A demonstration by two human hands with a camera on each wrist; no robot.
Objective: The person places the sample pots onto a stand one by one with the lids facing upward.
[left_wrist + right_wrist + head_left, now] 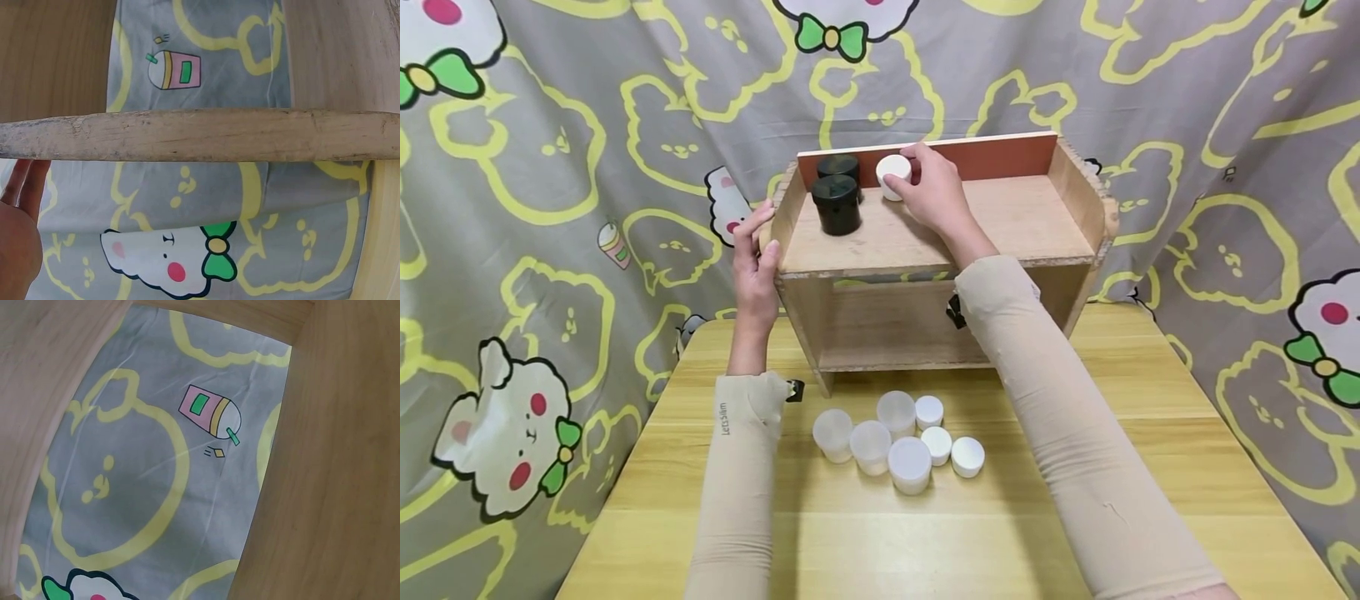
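Observation:
My right hand (934, 187) pinches a small white lidded jar (892, 169) between thumb and fingers, on the top board of a wooden shelf (1015, 217). Left of that jar stand two black lidded jars, a front one (837, 207) and one behind (838, 165). At the shelf's left side panel, my left hand (756, 271) rests with fingers extended along the outer edge. Two fingers of this left hand (22, 231) reach up to the panel's edge in the left wrist view. The right hand is out of sight in the right wrist view.
On the wooden table (880, 550) before the shelf stand several larger translucent jars (910, 464). Small white jars (967, 456) are grouped to their right. The shelf's lower compartment (887, 325) opens toward me. A patterned grey curtain (647, 167) hangs behind and at both sides.

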